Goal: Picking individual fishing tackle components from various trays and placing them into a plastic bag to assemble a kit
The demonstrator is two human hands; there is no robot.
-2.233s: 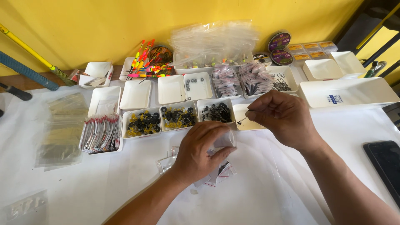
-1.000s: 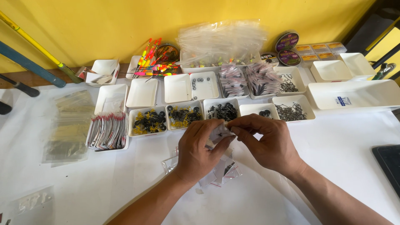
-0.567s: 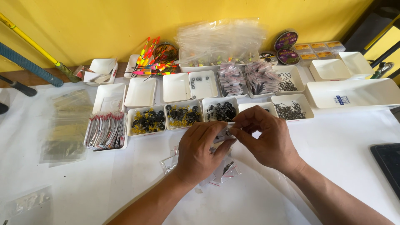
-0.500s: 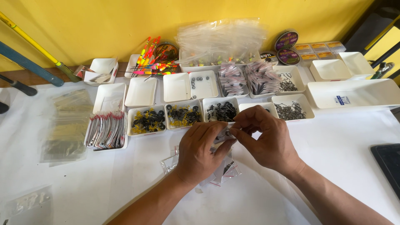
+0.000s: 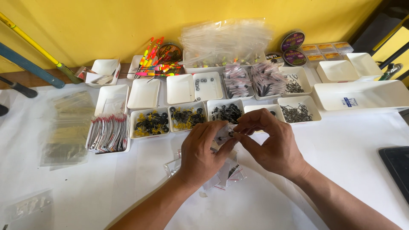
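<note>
Both hands meet at table centre over the white cloth-covered table (image 5: 349,170). Between them: a small clear plastic zip bag (image 5: 224,133), soft film, crinkled, with something small and dark inside. It sits above the table, just in front of the row of white trays.

Left hand (image 5: 203,153): fingers curled, thumb and forefinger pinched closed on the bag's left side. Right hand (image 5: 272,142): fingertips drawn together at the bag's right edge, touching it; whether it grips the film or a small part at the mouth I can't tell. Bag lies directly between the two sets of fingertips, equally near both. Long axis not readable, too much is covered by fingers.

Under the wrists: a loose pile of flat clear bags with red zip strips (image 5: 223,174), thin and glossy, resting on the cloth.

Just beyond the hands, all rigid white square plastic:
- tray of small black parts (image 5: 227,113)
- tray of black-and-yellow beads (image 5: 186,117)
- tray of dark wire hooks (image 5: 298,113), fine, tangled
- tray packed with upright filled bags (image 5: 108,134), on the left

Further back: neon orange-pink slim floats (image 5: 156,64), a heap of empty clear bags (image 5: 226,40), round line spools (image 5: 292,41). Black flat device (image 5: 396,164) at the right edge.
</note>
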